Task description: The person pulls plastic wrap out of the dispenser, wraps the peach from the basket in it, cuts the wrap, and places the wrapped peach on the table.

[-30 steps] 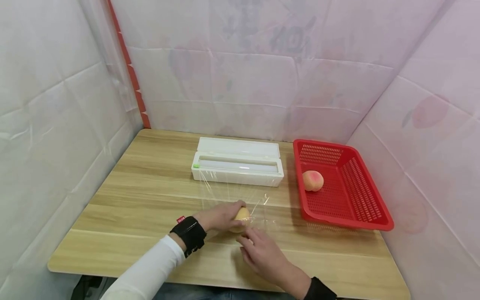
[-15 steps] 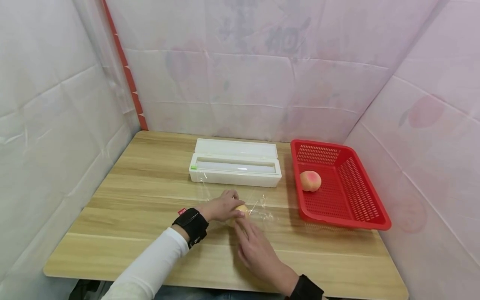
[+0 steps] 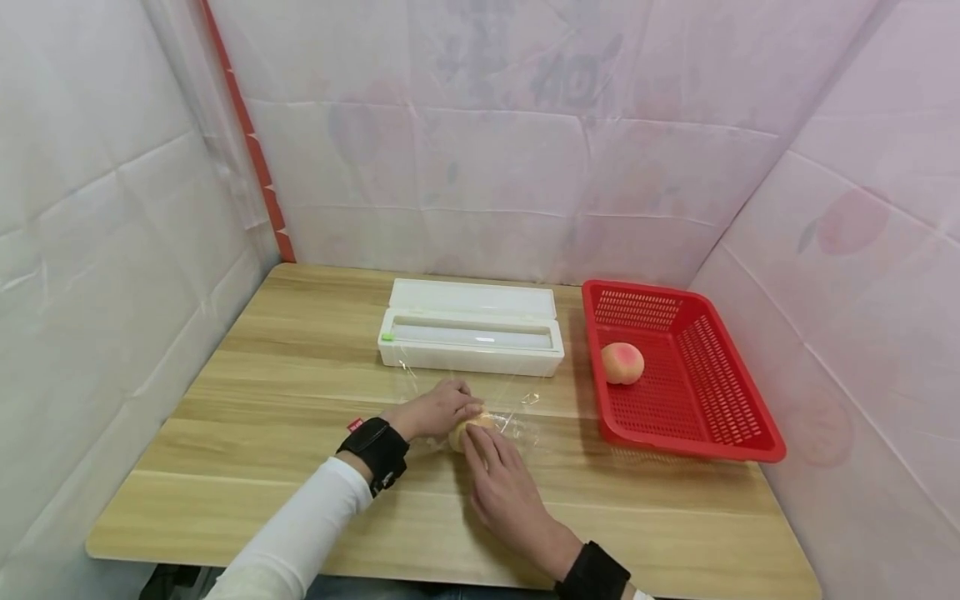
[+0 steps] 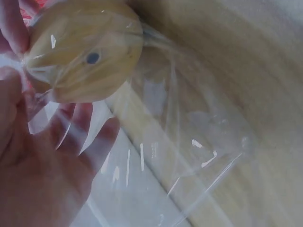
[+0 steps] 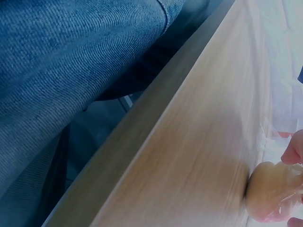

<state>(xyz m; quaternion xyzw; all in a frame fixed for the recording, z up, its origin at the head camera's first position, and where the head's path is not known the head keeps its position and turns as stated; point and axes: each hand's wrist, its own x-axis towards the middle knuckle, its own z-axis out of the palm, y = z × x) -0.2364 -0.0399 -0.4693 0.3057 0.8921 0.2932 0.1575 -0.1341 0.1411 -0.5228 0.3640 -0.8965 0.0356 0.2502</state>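
Head view, dial centred on near peach [image 3: 458,435].
Peaches: 2, counting far peach [image 3: 622,363], between 2 and 3 o'clock.
Hands: 2; left hand [image 3: 433,412] at 10, right hand [image 3: 510,497] at 5.
Wristbands [image 3: 375,454]: 2, about 8:30 and 4:30.
Basket [image 3: 663,402]: 1, between 2 and 3.
Box [image 3: 471,358]: 1, at 12.
Table [image 3: 262,400]: 1.

The table [image 3: 285,400] (wood-grained) bears 1 white box [image 3: 472,359], 1 red basket [image 3: 678,392], 1 film-covered fruit [image 5: 269,191].

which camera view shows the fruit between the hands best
The left wrist view: the fruit appears largest there, with a dark spot visible through the clear film. The head view shows it small, partly covered by the left hand and right hand; the right wrist view catches it at the right edge, pinkish below.
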